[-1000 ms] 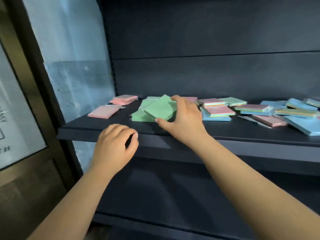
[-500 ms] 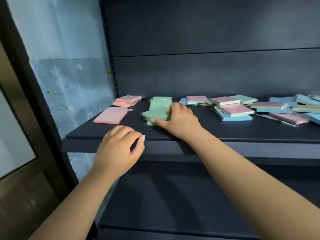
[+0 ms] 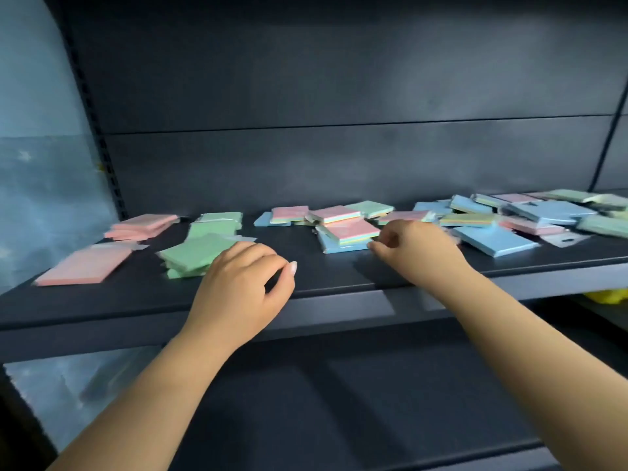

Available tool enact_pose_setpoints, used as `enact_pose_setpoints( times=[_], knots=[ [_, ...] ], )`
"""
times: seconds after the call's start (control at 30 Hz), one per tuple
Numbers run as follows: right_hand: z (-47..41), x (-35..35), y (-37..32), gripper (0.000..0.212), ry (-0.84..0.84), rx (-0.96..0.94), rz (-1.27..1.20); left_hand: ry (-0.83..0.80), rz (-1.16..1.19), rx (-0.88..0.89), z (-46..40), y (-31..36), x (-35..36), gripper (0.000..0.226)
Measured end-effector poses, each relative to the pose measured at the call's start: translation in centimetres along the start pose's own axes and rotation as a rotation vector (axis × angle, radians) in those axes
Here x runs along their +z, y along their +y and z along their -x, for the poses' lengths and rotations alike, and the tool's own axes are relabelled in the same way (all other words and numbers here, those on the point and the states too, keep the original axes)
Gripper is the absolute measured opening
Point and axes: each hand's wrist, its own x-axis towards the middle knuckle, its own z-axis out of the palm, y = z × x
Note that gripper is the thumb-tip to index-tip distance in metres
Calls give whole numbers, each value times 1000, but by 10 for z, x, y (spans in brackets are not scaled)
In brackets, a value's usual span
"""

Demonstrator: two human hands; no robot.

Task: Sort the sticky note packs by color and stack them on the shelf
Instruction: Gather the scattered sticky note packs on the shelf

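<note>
Nearest the viewer, two bare forearms reach up from the bottom edge toward a dark shelf. The left hand hovers over the shelf's front edge with fingers loosely curled and holding nothing, much as it did a second ago. Just beyond its knuckles lies the green stack, slightly fanned and sitting alone on the board. Half a second ago the right hand rested on this stack; it has since let go and moved off to the right.

The right hand now sits further along the shelf, its fingers bent and its thumb tip close to the corner of a blue pack, which has a pink-topped multicolour pack lying on it. Motion blur hides whether it is pinching anything, so its grip cannot be told.

To the left of the green stack lies a single pink pack, and behind that, a small pink stack near the back wall. Further back and to the right, unsorted packs in blue, pink, green and mixed colours lie scattered and overlapping to the frame's edge.
</note>
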Motion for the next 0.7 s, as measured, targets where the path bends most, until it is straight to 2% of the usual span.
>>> enact_pose_setpoints(
  times=[0.2,0.33,0.47,0.57,0.7],
  knots=[
    [-5,-33,94,26,30,45,5,-92,25,-6,-38,78,49,43],
    [-17,-51,148,30,35,78,35,-180,57,-79,-60,120,76,49],
    [-29,-46,152,40,-1,-82,85,-246,103,-158,-72,146,89,62],
    [-41,-32,136,50,-85,-204,282,-233,121,-241,-72,153,94,73],
    [-42,-18,130,62,-207,-247,361,-128,312,-384,-54,154,80,64]
  ],
)
